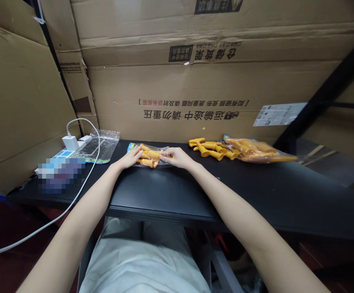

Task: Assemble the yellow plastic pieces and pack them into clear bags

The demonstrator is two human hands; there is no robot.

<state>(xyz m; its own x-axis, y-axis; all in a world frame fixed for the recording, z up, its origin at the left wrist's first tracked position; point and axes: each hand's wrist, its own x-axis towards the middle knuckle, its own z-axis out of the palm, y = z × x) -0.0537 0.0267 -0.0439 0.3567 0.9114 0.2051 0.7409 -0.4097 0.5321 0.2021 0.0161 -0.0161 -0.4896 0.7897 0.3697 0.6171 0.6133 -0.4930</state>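
Observation:
In front of me on the black table lies a clear plastic bag (162,162) with several orange-yellow plastic pieces (149,154) inside. A colourful printed strip shows at its left end. My left hand (130,158) is closed on that end, its fingertips over the pieces. At the other end, my right hand (180,158) pinches the film, with its fingers partly hidden. Loose orange-yellow plastic pieces (213,149) of the same look lie to the right of my right hand. Beside them rests a filled bag (256,150) of similar pieces.
An empty clear bag (103,142) lies at the left, near a power strip (64,154) with a white charger (70,142). A white cable (95,162) runs from it over the table edge. Cardboard (171,81) stands behind the black table (164,193).

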